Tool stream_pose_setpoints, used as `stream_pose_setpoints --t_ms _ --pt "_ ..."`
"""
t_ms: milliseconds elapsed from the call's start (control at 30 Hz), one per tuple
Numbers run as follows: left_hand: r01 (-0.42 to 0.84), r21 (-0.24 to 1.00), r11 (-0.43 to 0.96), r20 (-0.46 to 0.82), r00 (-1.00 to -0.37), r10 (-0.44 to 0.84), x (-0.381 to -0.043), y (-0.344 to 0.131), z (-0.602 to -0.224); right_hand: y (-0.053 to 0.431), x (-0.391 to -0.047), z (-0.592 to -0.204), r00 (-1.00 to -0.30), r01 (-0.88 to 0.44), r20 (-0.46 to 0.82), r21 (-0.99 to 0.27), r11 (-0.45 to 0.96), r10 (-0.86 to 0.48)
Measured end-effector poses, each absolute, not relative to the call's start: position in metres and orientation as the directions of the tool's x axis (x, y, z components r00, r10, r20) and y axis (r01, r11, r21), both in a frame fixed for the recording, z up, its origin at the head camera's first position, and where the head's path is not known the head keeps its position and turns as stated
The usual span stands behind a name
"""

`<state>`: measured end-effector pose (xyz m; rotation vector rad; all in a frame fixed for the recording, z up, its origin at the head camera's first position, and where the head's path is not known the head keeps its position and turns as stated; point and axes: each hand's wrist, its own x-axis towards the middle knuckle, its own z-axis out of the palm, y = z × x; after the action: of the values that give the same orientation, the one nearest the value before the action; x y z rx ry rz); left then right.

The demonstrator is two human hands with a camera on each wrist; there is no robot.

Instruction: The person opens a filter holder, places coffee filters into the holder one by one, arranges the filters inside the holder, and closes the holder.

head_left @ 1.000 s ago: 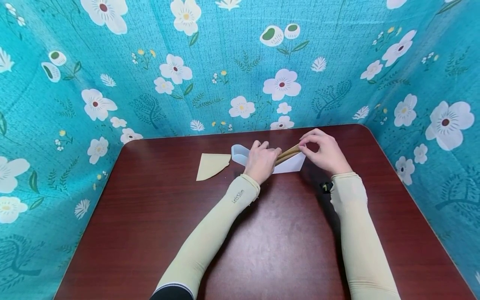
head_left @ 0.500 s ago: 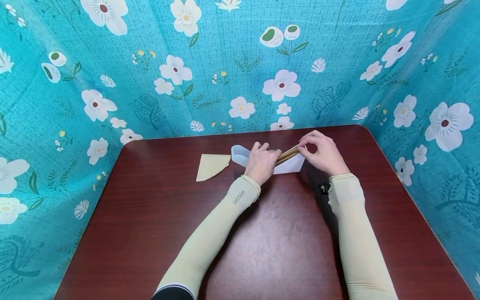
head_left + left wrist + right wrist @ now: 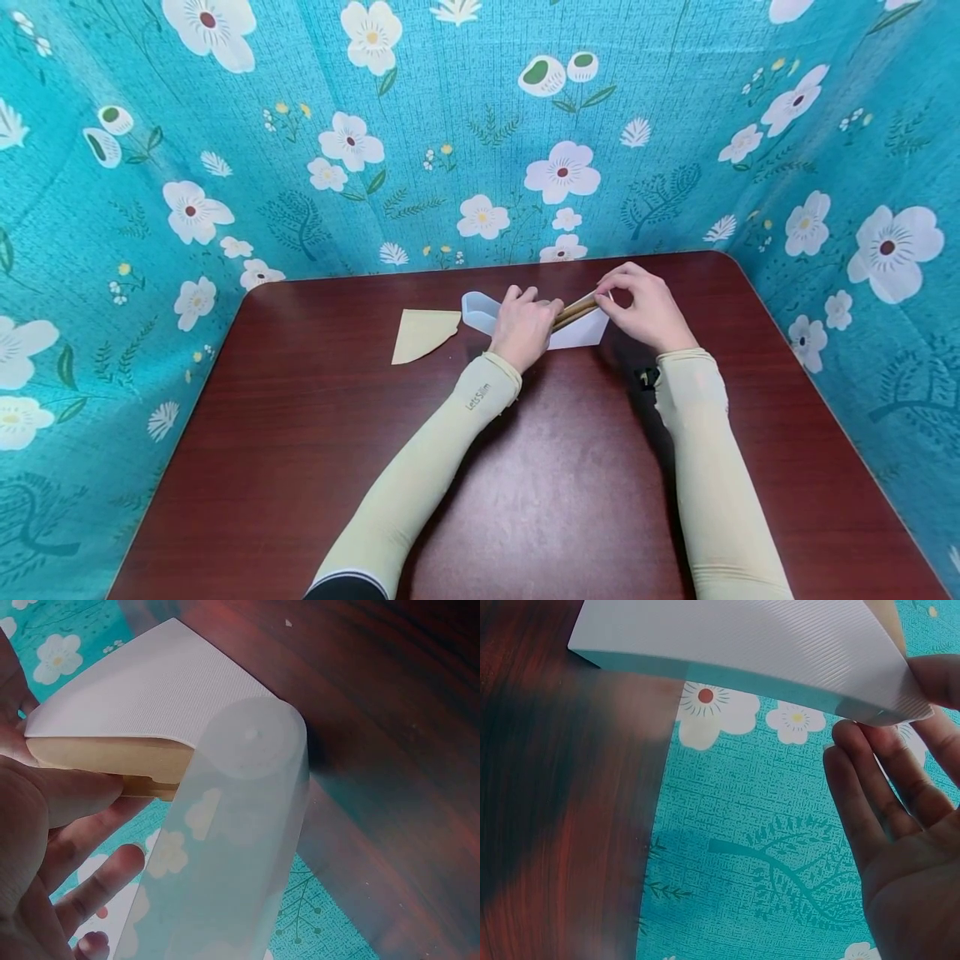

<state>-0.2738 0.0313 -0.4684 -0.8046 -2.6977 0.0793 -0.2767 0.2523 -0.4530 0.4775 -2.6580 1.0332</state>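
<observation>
Near the table's back edge, both hands are at a ribbed white case (image 3: 581, 335) that holds a stack of tan paper coffee filters (image 3: 109, 756). A frosted, translucent lid (image 3: 225, 855) is swung out from the case's rounded end. My left hand (image 3: 522, 325) grips the filters at the case's mouth, thumb against the stack in the left wrist view. With thumb and fingertips, my right hand (image 3: 648, 308) pinches the case's far corner by the filter edges. One loose coffee filter (image 3: 425, 335) lies flat to the left of the lid.
The dark reddish wooden table (image 3: 300, 450) has its back edge just beyond the hands. Turquoise floral cloth (image 3: 420, 167) hangs behind and at both sides. A small black object (image 3: 647, 378) shows beside the right sleeve's cuff.
The right hand and forearm have shifted very slightly left. Both hands keep their hold, and the case, lid and loose filter stay in place.
</observation>
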Motion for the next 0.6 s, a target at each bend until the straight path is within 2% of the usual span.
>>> stream_pose_setpoints --t_ms 400,600 --pt "0.527 -0.101 0.844 0.36 -0.772 0.524 -0.27 0.021 -0.455 0.249 -0.274 -0.446 -0.899 -0.415 0.381 -0.586 0.696 -0.216" --pt "0.545 -0.065 0.836 0.462 -0.726 0.51 -0.267 0.004 -0.443 0.241 -0.27 -0.437 -0.879 -0.451 0.415 -0.563 0.693 -0.235"
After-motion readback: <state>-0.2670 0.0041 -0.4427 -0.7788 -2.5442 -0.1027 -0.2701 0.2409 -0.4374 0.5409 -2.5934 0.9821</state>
